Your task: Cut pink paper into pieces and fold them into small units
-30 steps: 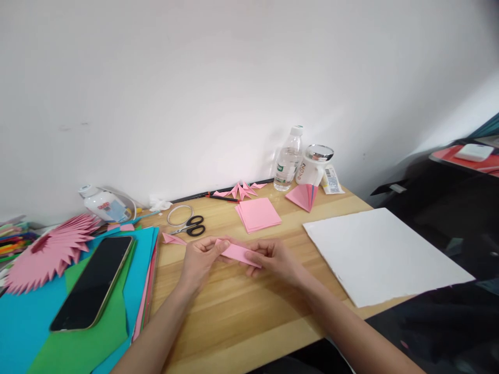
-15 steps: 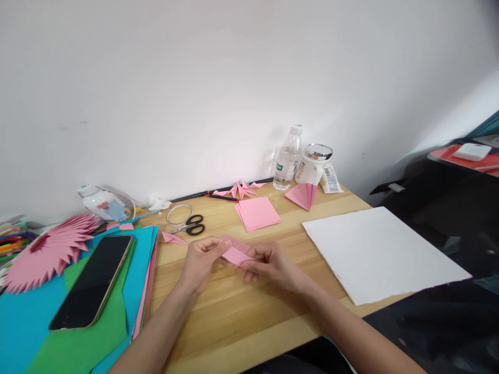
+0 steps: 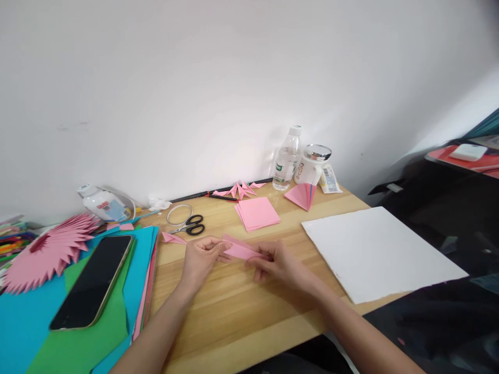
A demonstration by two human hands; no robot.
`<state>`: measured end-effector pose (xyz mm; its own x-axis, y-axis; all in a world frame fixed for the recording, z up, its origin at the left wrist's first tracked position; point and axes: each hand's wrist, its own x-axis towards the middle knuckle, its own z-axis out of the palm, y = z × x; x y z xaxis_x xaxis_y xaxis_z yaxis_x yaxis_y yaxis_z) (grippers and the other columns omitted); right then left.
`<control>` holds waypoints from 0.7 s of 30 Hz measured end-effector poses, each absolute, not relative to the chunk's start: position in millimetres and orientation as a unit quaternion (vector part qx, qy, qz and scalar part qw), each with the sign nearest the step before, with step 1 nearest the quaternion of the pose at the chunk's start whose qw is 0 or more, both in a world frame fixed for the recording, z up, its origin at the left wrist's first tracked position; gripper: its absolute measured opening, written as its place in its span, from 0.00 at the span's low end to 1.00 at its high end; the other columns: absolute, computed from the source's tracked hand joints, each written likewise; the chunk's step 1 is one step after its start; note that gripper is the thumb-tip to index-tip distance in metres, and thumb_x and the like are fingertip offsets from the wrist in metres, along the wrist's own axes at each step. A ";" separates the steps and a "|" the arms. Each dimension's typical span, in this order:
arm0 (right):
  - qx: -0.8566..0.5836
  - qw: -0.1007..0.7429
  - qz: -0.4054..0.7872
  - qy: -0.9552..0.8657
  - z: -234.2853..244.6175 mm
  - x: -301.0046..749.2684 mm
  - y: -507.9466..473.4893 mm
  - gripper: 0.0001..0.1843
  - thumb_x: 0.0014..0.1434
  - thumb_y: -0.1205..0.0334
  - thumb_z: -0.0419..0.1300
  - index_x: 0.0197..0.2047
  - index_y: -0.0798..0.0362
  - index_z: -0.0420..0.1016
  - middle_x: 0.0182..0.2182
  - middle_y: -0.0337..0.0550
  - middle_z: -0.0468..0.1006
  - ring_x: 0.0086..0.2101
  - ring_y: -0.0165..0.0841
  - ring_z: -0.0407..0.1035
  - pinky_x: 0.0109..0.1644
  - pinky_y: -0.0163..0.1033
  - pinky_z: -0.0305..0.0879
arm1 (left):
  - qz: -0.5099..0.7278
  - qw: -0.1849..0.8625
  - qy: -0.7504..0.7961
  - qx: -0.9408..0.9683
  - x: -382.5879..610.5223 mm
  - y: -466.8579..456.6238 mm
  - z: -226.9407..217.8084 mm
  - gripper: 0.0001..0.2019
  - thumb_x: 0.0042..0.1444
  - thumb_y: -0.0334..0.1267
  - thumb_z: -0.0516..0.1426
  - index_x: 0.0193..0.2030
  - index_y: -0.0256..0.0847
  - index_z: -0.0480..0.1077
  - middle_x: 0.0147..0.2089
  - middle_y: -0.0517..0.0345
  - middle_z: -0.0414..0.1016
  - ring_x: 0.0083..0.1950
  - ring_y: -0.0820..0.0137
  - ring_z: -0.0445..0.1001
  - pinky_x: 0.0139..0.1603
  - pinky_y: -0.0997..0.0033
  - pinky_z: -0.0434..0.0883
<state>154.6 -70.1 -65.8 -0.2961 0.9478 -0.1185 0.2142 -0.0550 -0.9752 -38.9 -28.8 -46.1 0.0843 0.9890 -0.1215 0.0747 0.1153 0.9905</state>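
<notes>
A folded strip of pink paper [image 3: 239,249] is held just above the wooden table [image 3: 241,306] between both hands. My left hand [image 3: 200,259] pinches its left end with thumb and fingers. My right hand [image 3: 276,262] pinches its right end, fingers pressed together along the fold. Behind them lies a stack of pink square sheets [image 3: 257,213], and a small pink folded triangle [image 3: 172,238] lies left of my left hand.
A phone [image 3: 93,280] rests on blue and green sheets [image 3: 35,317] at the left, beside a pink spiky paper fan [image 3: 47,252]. Scissors [image 3: 191,226], a water bottle [image 3: 287,158], a white cup [image 3: 312,165] and folded pink pieces [image 3: 302,196] sit near the wall. A large white sheet [image 3: 374,252] lies right.
The pink strip has been turned and flattened between the fingers. My right hand has shifted slightly right along it. My left hand has stayed nearly still.
</notes>
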 end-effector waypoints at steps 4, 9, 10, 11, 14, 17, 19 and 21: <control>-0.622 0.428 0.332 -0.566 -59.2 187.3 -64.8 0.16 0.57 0.49 0.55 0.34 0.53 0.74 0.24 0.43 0.77 0.26 0.34 0.71 0.32 0.38 0.66 | 0.453 0.382 0.536 0.601 -44.0 -23.0 -57.2 0.06 0.42 0.38 0.63 0.28 0.39 0.76 0.30 0.52 0.80 0.33 0.63 0.78 0.40 0.64 0.74; -0.630 0.494 0.272 -0.533 -53.2 205.3 -55.2 0.23 0.57 0.46 0.53 0.46 0.54 0.74 0.34 0.46 0.76 0.30 0.34 0.70 0.36 0.41 0.69 | 0.316 0.169 0.380 0.853 -49.5 -16.1 -82.6 0.19 0.53 0.29 0.54 0.52 0.40 0.70 0.58 0.48 0.68 0.62 0.58 0.61 0.61 0.48 0.58; -0.625 0.479 0.270 -0.554 -53.8 203.5 -54.6 0.24 0.58 0.45 0.52 0.48 0.54 0.73 0.35 0.46 0.75 0.30 0.34 0.69 0.36 0.41 0.69 | 0.285 0.133 0.357 0.880 -50.2 -15.7 -86.5 0.20 0.55 0.26 0.51 0.55 0.39 0.67 0.61 0.46 0.64 0.65 0.58 0.57 0.62 0.47 0.56; -0.622 0.458 0.265 -0.577 -55.1 200.7 -54.5 0.25 0.59 0.45 0.50 0.51 0.53 0.72 0.35 0.46 0.74 0.30 0.33 0.69 0.36 0.41 0.69 | 0.257 0.102 0.343 0.898 -51.0 -15.6 -89.3 0.22 0.56 0.24 0.49 0.57 0.39 0.64 0.63 0.45 0.61 0.66 0.58 0.53 0.62 0.46 0.56; -0.623 0.395 0.241 -0.631 -62.2 192.6 -56.6 0.24 0.61 0.49 0.48 0.52 0.54 0.71 0.36 0.48 0.74 0.33 0.35 0.69 0.38 0.42 0.68 | 0.214 0.048 0.318 0.922 -54.0 -16.2 -92.3 0.25 0.57 0.20 0.44 0.60 0.40 0.61 0.61 0.46 0.64 0.67 0.60 0.50 0.61 0.48 0.59; -0.641 0.357 0.191 -0.652 -70.5 190.5 -60.3 0.19 0.60 0.56 0.51 0.52 0.51 0.71 0.42 0.50 0.74 0.38 0.38 0.70 0.41 0.43 0.67 | 0.222 0.033 0.304 0.926 -56.8 -15.9 -92.1 0.25 0.57 0.20 0.44 0.59 0.42 0.62 0.53 0.48 0.70 0.65 0.60 0.54 0.59 0.49 0.62; -0.654 0.336 0.148 -0.661 -74.4 191.1 -62.5 0.18 0.59 0.59 0.52 0.52 0.50 0.71 0.44 0.50 0.74 0.39 0.40 0.69 0.42 0.45 0.66 | 0.238 0.029 0.300 0.923 -57.1 -15.0 -91.9 0.22 0.58 0.21 0.45 0.57 0.42 0.64 0.49 0.49 0.71 0.62 0.60 0.59 0.57 0.50 0.65; -0.652 0.338 0.108 -0.670 -76.3 190.8 -63.6 0.17 0.59 0.60 0.53 0.50 0.49 0.73 0.44 0.50 0.74 0.43 0.42 0.68 0.44 0.47 0.65 | 0.253 0.035 0.293 0.921 -56.0 -14.4 -91.4 0.18 0.59 0.25 0.48 0.53 0.42 0.67 0.46 0.49 0.71 0.58 0.60 0.63 0.53 0.53 0.68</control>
